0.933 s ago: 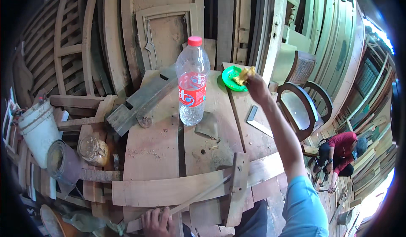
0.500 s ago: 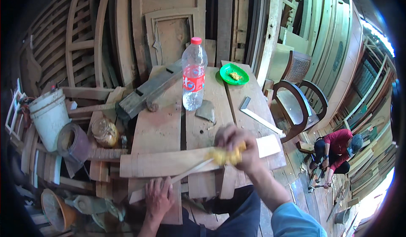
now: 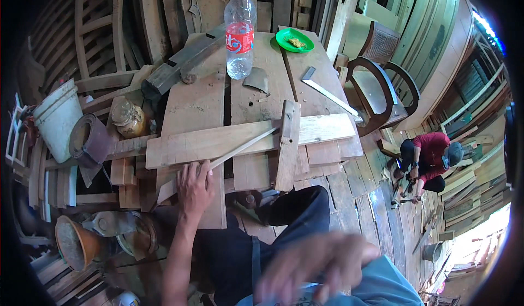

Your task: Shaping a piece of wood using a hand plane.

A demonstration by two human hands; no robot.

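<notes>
My left hand (image 3: pixel 195 188) lies at the bench's near left edge, its fingers closed over a thin pale wooden strip (image 3: pixel 245 145). The strip slants up to the right across a flat board (image 3: pixel 210 142) and meets a short wooden bar (image 3: pixel 288 142) with a hole in it, which lies crosswise over the board. My right hand (image 3: pixel 314 268) is over my lap, low in the picture, away from the bench. Motion smears its fingers, so anything in it cannot be made out.
On the planked bench (image 3: pixel 199 98) stand a water bottle (image 3: pixel 240 38) and a green dish (image 3: pixel 295 40); a try square (image 3: pixel 330 94) lies at right. Left are a jar (image 3: pixel 127 117), a sandpaper roll (image 3: pixel 90 137) and a white bucket (image 3: pixel 57 120). A person (image 3: pixel 431 158) crouches at right.
My right hand has swung from above the board down over my lap; the crumpled yellow thing it held no longer shows. The short bar is uncovered. My left hand stays on the strip. The view has tilted downward.
</notes>
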